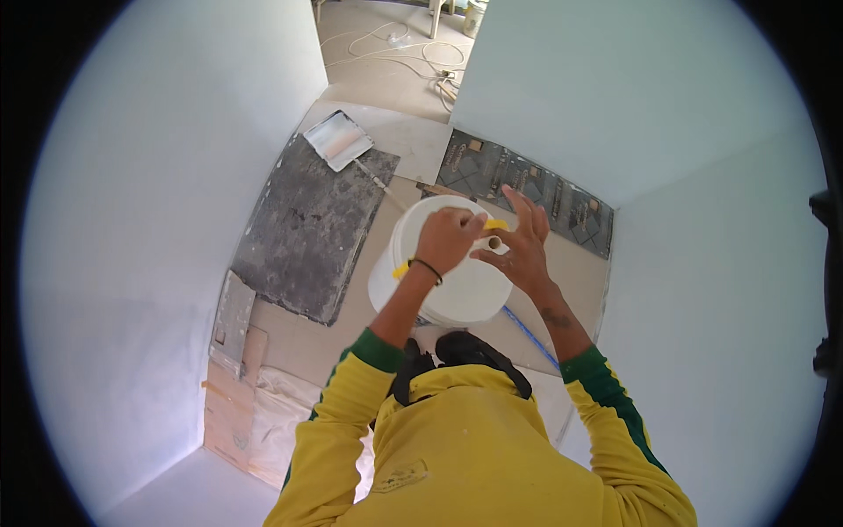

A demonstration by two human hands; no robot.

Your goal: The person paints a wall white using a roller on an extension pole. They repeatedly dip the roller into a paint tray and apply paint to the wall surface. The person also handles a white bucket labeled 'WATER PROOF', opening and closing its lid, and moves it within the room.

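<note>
A person in yellow sleeves stands over a white bucket (452,294) at centre. The left hand (446,239) is closed around a yellow-taped roll (493,239); the right hand (520,246), at three o'clock, pinches its end. A slip could drop it into the bucket.

White bucket (443,285) with yellow handle piece (401,269); grey mat (307,228); dark tiles (527,189) with brown diamond pattern; yellow sleeves (338,422) with green cuffs; white walls (158,220).

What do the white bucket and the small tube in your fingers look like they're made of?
The bucket looks like smooth moulded white plastic, with an even matte sheen and a rounded rim. The tube, pinched between left hand and right hand, looks like pale cardboard or plastic with a hollow end; too small to say.
</note>
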